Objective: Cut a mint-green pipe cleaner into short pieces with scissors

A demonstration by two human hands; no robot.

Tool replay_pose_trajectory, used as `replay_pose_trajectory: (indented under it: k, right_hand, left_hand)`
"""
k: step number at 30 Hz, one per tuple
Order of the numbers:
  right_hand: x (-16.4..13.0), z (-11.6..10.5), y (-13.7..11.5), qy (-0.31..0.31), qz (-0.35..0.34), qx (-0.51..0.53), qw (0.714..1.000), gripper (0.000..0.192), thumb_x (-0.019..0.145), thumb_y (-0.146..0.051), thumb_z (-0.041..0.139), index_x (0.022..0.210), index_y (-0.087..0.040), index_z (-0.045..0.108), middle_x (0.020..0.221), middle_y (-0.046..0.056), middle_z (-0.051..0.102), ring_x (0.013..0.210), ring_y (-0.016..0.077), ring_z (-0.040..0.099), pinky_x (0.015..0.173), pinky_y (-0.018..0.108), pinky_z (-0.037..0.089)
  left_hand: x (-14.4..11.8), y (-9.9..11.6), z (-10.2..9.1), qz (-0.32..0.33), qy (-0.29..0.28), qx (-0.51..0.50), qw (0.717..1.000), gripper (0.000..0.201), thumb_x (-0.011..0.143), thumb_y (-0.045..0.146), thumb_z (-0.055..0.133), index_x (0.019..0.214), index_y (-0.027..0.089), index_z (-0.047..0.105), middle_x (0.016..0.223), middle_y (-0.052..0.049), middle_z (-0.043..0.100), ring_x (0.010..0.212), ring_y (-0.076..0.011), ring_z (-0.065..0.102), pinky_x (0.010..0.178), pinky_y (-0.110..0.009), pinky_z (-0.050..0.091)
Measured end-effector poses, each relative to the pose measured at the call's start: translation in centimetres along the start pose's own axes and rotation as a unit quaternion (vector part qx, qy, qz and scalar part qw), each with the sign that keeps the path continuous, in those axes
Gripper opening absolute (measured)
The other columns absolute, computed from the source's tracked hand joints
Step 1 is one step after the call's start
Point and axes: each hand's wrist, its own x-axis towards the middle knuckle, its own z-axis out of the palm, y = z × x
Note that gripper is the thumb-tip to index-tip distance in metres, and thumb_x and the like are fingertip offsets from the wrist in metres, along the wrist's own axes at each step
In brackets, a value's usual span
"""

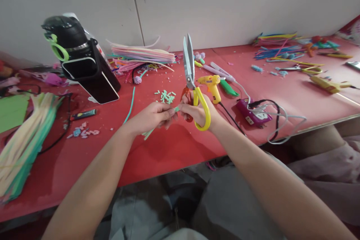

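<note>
My left hand (156, 116) is closed in a pinch on light green pipe cleaners (148, 134), whose ends stick out below my palm. At its fingertips a short green end (176, 109) shows, and my right thumb and finger meet it there. My right hand (206, 110) also holds scissors (189, 63) with a yellow and a red handle loop, blades pointing up and nearly together. Just beyond my hands lies a small pile of cut green pieces (167, 97) on the red tabletop (180, 150).
A black bottle (84, 60) stands at left near bundled pipe cleaners (28, 138). More bundles (143, 54) lie by the wall. A yellow glue gun (212, 86) and purple power strip (253, 112) with cables are at right. Another person's leg (317, 142) shows beyond the table edge.
</note>
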Motion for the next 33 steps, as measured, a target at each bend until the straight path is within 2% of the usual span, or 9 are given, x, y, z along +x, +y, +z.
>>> replay_pose_trajectory:
  k: [4, 7, 11, 14, 18, 24, 29, 33]
  right_hand:
    - [0.3, -0.2, 0.2, 0.013, 0.003, -0.028, 1.0, 0.022, 0.077, -0.028, 0.059, 0.07, -0.024, 0.039, 0.055, -0.006, 0.05, 0.046, 0.008, 0.045, 0.049, 0.024, 0.038]
    - [0.3, -0.9, 0.6, 0.029, 0.021, -0.087, 0.996, 0.031, 0.083, -0.04, 0.061, 0.068, -0.023, 0.039, 0.055, -0.006, 0.045, 0.049, 0.0081, 0.042, 0.049, 0.025, 0.033]
    - [-0.6, -1.9, 0.7, -0.006, 0.035, -0.185, 0.982, 0.047, 0.084, -0.058, 0.062, 0.067, -0.022, 0.037, 0.059, -0.005, 0.038, 0.054, 0.0083, 0.035, 0.052, 0.026, 0.027]
    - [-1.6, -2.3, 0.7, -0.043, 0.026, -0.261, 0.964, 0.052, 0.083, -0.063, 0.061, 0.065, -0.022, 0.035, 0.061, -0.006, 0.03, 0.057, 0.0082, 0.028, 0.051, 0.027, 0.019]
    - [-2.3, -2.5, 1.1, -0.078, 0.015, -0.32, 0.944, 0.053, 0.083, -0.065, 0.061, 0.064, -0.021, 0.037, 0.061, -0.006, 0.028, 0.058, 0.0082, 0.027, 0.052, 0.028, 0.016]
    - [-2.2, -2.1, 1.1, -0.081, 0.02, -0.314, 0.946, 0.051, 0.083, -0.064, 0.06, 0.065, -0.02, 0.042, 0.06, -0.005, 0.031, 0.058, 0.0086, 0.028, 0.052, 0.027, 0.018]
    - [-2.0, -1.6, 0.5, -0.081, 0.026, -0.314, 0.946, 0.054, 0.082, -0.063, 0.061, 0.063, -0.021, 0.033, 0.061, -0.005, 0.025, 0.058, 0.0085, 0.023, 0.052, 0.028, 0.016]
    - [-2.0, -1.5, 0.3, -0.082, 0.031, -0.318, 0.944, 0.054, 0.082, -0.063, 0.061, 0.062, -0.021, 0.032, 0.06, -0.005, 0.025, 0.057, 0.0086, 0.023, 0.05, 0.028, 0.016]
  left_hand:
    - [0.0, -0.2, 0.0, 0.011, 0.024, 0.008, 1.0, 0.028, 0.093, 0.036, 0.055, 0.076, 0.015, 0.062, 0.052, 0.004, 0.045, 0.047, -0.0076, 0.038, 0.048, -0.021, 0.028]
    - [0.2, -0.4, -0.5, 0.044, 0.105, 0.012, 0.993, 0.026, 0.093, 0.031, 0.055, 0.073, 0.015, 0.06, 0.053, 0.004, 0.043, 0.047, -0.007, 0.037, 0.048, -0.021, 0.027]
    - [0.4, -0.8, -1.8, 0.078, 0.242, -0.072, 0.964, 0.023, 0.093, 0.025, 0.052, 0.074, 0.015, 0.06, 0.051, 0.005, 0.038, 0.044, -0.0064, 0.03, 0.045, -0.022, 0.021]
    - [0.4, -0.9, -2.6, 0.098, 0.284, -0.122, 0.946, 0.022, 0.092, 0.022, 0.052, 0.074, 0.015, 0.059, 0.051, 0.005, 0.036, 0.043, -0.0063, 0.03, 0.045, -0.022, 0.019]
    - [0.4, -0.9, -2.7, 0.111, 0.274, -0.129, 0.946, 0.021, 0.093, 0.024, 0.053, 0.075, 0.016, 0.06, 0.05, 0.006, 0.035, 0.042, -0.0059, 0.028, 0.044, -0.022, 0.019]
    - [0.4, -0.6, -1.9, 0.09, 0.24, -0.102, 0.961, 0.021, 0.092, 0.025, 0.053, 0.074, 0.016, 0.059, 0.051, 0.005, 0.036, 0.042, -0.0062, 0.029, 0.044, -0.023, 0.02]
    - [0.3, -0.5, -1.6, 0.083, 0.219, -0.074, 0.969, 0.02, 0.091, 0.025, 0.054, 0.074, 0.016, 0.059, 0.051, 0.006, 0.034, 0.043, -0.0067, 0.028, 0.044, -0.023, 0.021]
    - [0.2, -0.6, -1.7, 0.08, 0.222, -0.079, 0.968, 0.02, 0.091, 0.023, 0.053, 0.074, 0.016, 0.059, 0.051, 0.006, 0.033, 0.042, -0.006, 0.026, 0.044, -0.023, 0.018]
